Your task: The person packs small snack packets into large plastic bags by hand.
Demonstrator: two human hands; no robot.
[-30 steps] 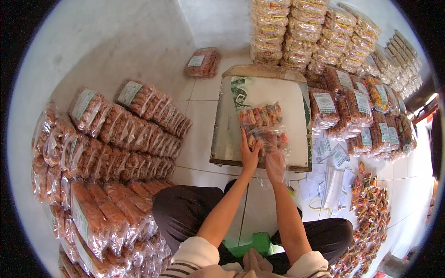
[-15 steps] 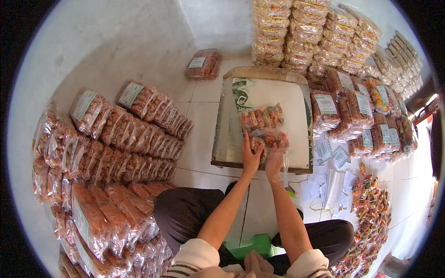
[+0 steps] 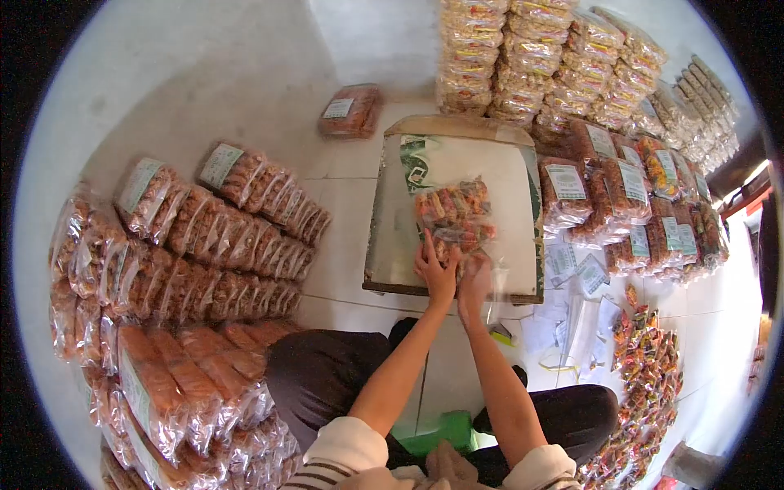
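A clear plastic bag of small, colourful wrapped snacks lies on the white top of a low wooden-edged table. My left hand grips the near-left part of the bag, its fingers stretched up along the side. At the near-right end, my right hand is closed on the loose plastic; motion blurs its fingers. Some of the bag's lower part is hidden by both hands.
Stacked bags of brown snacks rise on the left. Labelled packs and pale snack stacks stand right and behind. Loose wrapped snacks and printed labels lie on the floor at right. One pack sits by the wall.
My right hand has moved inward, closer to my left hand, and closed at the bag's near end. The bag stays in nearly the same place on the table.
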